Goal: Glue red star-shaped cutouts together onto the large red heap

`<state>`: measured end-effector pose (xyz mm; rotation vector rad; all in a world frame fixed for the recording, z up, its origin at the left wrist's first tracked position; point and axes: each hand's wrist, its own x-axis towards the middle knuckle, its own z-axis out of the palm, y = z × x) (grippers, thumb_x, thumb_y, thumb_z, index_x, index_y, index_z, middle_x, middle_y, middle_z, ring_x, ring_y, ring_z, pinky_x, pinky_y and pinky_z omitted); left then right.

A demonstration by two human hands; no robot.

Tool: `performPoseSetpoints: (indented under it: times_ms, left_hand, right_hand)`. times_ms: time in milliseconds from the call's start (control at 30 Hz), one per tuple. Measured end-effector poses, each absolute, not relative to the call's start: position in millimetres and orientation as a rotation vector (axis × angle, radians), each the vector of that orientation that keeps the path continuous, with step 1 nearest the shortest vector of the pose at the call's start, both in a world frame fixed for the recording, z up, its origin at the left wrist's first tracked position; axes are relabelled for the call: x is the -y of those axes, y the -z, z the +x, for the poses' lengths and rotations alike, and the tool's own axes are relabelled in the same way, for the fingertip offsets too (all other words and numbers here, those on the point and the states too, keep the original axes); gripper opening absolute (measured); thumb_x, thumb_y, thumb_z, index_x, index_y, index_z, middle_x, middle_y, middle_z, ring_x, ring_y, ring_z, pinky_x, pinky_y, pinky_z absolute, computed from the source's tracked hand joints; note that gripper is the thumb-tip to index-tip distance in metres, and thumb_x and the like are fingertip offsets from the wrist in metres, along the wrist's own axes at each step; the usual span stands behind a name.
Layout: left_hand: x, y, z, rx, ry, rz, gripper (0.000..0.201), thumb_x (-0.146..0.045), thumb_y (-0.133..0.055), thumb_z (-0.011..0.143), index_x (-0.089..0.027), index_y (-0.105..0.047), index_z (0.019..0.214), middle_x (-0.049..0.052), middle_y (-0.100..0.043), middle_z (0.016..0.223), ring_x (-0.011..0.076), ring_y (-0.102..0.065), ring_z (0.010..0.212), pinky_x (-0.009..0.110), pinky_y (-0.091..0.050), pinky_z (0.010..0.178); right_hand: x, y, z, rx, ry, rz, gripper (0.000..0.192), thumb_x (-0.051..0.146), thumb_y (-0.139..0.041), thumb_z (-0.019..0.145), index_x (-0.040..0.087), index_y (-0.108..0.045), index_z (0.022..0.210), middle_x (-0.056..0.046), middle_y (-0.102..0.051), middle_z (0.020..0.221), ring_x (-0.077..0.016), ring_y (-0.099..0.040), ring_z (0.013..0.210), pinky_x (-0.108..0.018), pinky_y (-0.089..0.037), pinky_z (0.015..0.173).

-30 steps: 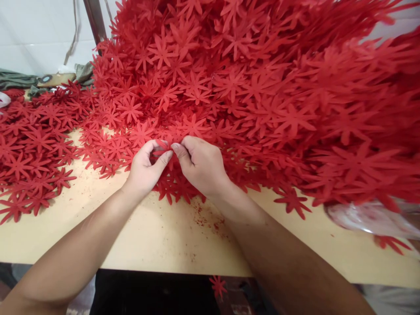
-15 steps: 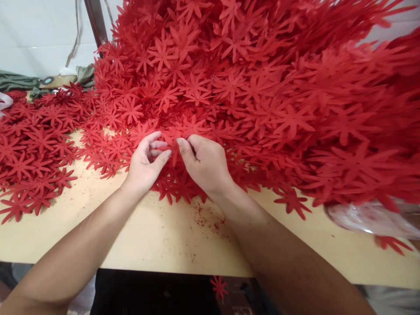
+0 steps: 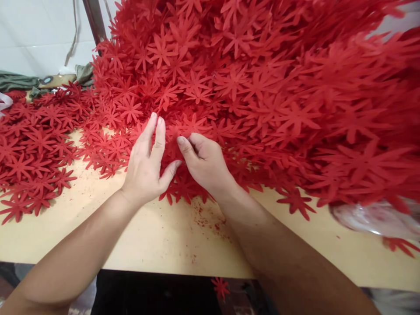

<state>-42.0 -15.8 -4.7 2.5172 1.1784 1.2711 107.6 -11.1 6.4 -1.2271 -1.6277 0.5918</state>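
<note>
My left hand [image 3: 144, 162] is open, its fingers stretched forward and its thumb apart, back of the hand up. Beside it, my right hand [image 3: 205, 162] is closed in a pinch, the thumb pressed towards the curled forefinger. Whatever sits in that pinch cannot be told from the red behind it. Both hands are over the front of a large heap of red flower-shaped cutouts [image 3: 229, 87] with narrow petals. Some cutouts [image 3: 180, 188] lie flat on the table below and between the hands.
Another spread of red cutouts [image 3: 36, 144] covers the table's left side. Red crumbs [image 3: 213, 223] are scattered on the pale tabletop [image 3: 147, 240]. A clear plastic bag [image 3: 370, 218] lies at the right. Green cloth [image 3: 19, 81] is at the back left. One cutout [image 3: 220, 287] shows below the table edge.
My left hand has turned palm down and its curled fingers have straightened forward. My right hand stays pinched in nearly the same place.
</note>
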Motion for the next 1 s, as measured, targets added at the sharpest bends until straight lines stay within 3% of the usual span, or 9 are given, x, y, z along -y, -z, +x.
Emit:
performPoseSetpoints:
  times_ms: [133, 267, 367, 533, 733, 900, 1000]
  left_hand:
    - [18, 4, -41, -1.195, -1.179, 2.543, 0.061, -0.045, -0.045, 0.088, -0.023, -0.032, 0.144, 0.013, -0.030, 0.153, 0.0315, -0.030, 0.140, 0.051, -0.027, 0.113]
    - [16, 11, -43, -1.189, -1.038, 2.403, 0.058, -0.043, -0.041, 0.090, -0.013, -0.041, 0.139, 0.017, -0.050, 0.139, 0.0282, -0.048, 0.128, 0.047, -0.038, 0.107]
    - [15, 13, -43, -1.151, -1.108, 2.211, 0.056, -0.042, -0.042, 0.090, -0.012, -0.043, 0.138, 0.018, -0.050, 0.138, 0.0255, -0.048, 0.128, 0.044, -0.038, 0.109]
    - [16, 13, -42, -1.014, -1.158, 2.128, 0.052, -0.038, -0.045, 0.090, -0.017, -0.044, 0.138, 0.014, -0.049, 0.140, 0.0224, -0.047, 0.130, 0.041, -0.036, 0.111]
    - [14, 13, -42, -1.011, -1.152, 2.112, 0.051, -0.036, -0.046, 0.090, -0.020, -0.046, 0.138, 0.012, -0.049, 0.140, 0.0225, -0.047, 0.130, 0.040, -0.035, 0.112]
    - [15, 12, -43, -1.044, -1.109, 2.147, 0.051, -0.034, -0.045, 0.089, -0.012, -0.048, 0.136, 0.017, -0.048, 0.141, 0.0243, -0.047, 0.130, 0.042, -0.034, 0.113]
    - [15, 11, -43, -1.054, -1.093, 2.164, 0.051, -0.032, -0.044, 0.089, -0.014, -0.047, 0.136, 0.015, -0.048, 0.142, 0.0249, -0.046, 0.131, 0.044, -0.034, 0.113]
  right_hand:
    - [13, -7, 105, 1.560, -0.664, -1.203, 0.050, 0.054, -0.051, 0.084, 0.020, -0.031, 0.054, 0.006, -0.026, 0.050, -0.0061, -0.024, 0.048, -0.025, -0.022, 0.048]
    - [11, -5, 104, 1.444, -1.022, -0.989, 0.053, 0.071, -0.048, 0.075, 0.020, -0.043, 0.061, 0.005, -0.037, 0.053, -0.0065, -0.038, 0.048, -0.023, -0.033, 0.047]
    - [8, -4, 106, 1.374, -1.246, -0.931, 0.054, 0.074, -0.048, 0.072, 0.020, -0.049, 0.066, 0.004, -0.045, 0.054, -0.0073, -0.046, 0.049, -0.023, -0.042, 0.050]
    - [6, -5, 109, 1.368, -1.353, -0.893, 0.047, 0.065, -0.063, 0.068, 0.020, -0.048, 0.064, 0.005, -0.046, 0.055, -0.0058, -0.047, 0.049, -0.022, -0.045, 0.051]
    - [8, -8, 111, 1.352, -1.376, -0.926, 0.035, 0.050, -0.065, 0.075, 0.019, -0.052, 0.064, 0.004, -0.051, 0.054, -0.0060, -0.050, 0.049, -0.021, -0.046, 0.051]
    - [8, -11, 112, 1.321, -1.376, -1.026, 0.026, 0.036, -0.060, 0.079, 0.018, -0.054, 0.061, 0.003, -0.054, 0.051, -0.0056, -0.050, 0.047, -0.020, -0.045, 0.049]
    - [8, -12, 111, 1.318, -1.348, -1.042, 0.025, 0.034, -0.060, 0.079, 0.018, -0.054, 0.061, 0.003, -0.054, 0.049, -0.0057, -0.050, 0.046, -0.019, -0.044, 0.048]
